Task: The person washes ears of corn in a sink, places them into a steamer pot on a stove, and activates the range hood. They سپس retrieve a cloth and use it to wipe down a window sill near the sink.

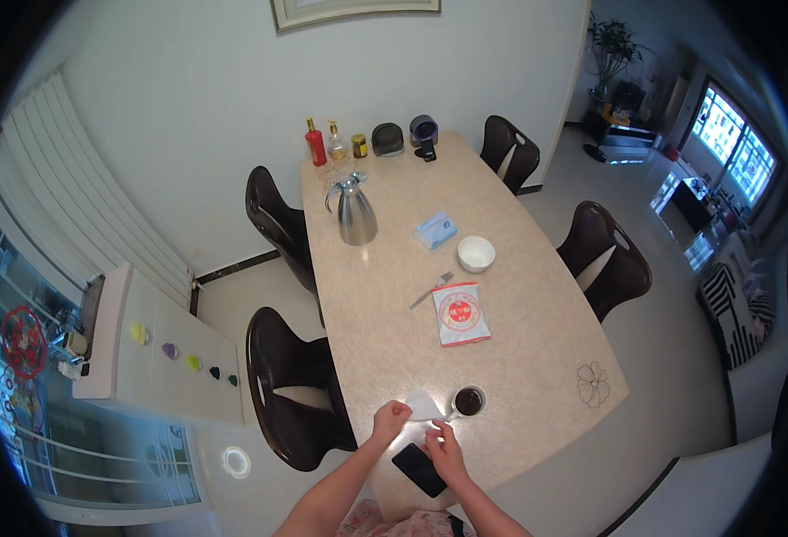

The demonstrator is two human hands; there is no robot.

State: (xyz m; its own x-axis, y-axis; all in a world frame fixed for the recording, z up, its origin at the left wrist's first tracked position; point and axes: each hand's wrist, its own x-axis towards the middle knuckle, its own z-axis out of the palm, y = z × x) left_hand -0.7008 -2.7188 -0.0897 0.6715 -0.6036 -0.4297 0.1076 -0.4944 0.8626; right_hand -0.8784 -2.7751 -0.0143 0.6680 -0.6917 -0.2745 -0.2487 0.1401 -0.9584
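My left hand [391,421] has its fingertips together at the left edge of a small white paper or tissue [422,407], apparently pinching it. Near the lower right edge of that piece is my right hand [443,448], fingers apart and curled, with nothing visible in it. A white cup of dark liquid [468,401] stands just above and right of my right hand. The black smartphone [419,470] lies between my forearms, partly beside my right hand. Farther up are a white and red packet [461,314], a fork [430,291] touching or close to its corner, and a white bowl [476,254].
A tissue pack [436,231] and a steel jug [356,211] stand farther back on the table [528,349]. A red bottle [315,144], a jar [359,145] and other items line its far end. Dark chairs [293,389] flank both sides.
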